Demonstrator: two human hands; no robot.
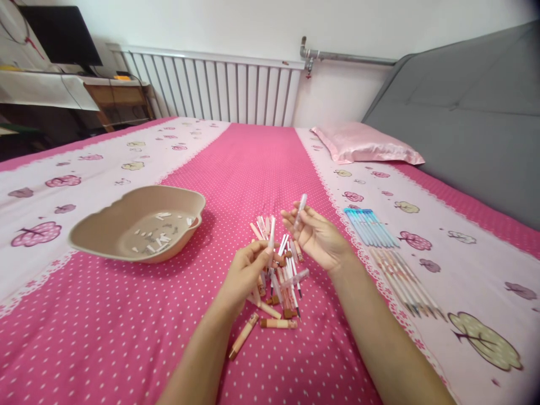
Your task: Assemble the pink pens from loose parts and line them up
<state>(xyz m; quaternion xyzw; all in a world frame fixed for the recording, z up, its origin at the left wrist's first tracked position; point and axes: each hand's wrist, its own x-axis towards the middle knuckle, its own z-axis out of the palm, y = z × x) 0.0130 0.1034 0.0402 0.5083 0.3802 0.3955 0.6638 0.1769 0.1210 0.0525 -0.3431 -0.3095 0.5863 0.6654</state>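
My left hand [247, 270] is closed around a slim pale pink pen part [272, 232], which points upward. In my right hand [323, 239], thumb and fingers pinch a translucent pinkish pen part [301, 207], possibly a cap, also tilted upward. The two pieces are apart. Beneath both hands lies a loose heap of pen parts: white refills [298, 286] with dark tips, clear pieces [296, 277] and peach barrels with brown ends. Nearer to me rest two such barrels, one lying crosswise [278, 324] and one slanted [243, 336]. My left hand hides part of the heap.
To the left, a beige plastic basin [101, 239] holds small white and clear scraps. On the right lie a row of blue pens [371, 228] and a row of pale pens [405, 281]. A pink pillow [367, 143] sits by the grey headboard [459, 112], on the pink dotted bedspread [169, 337].
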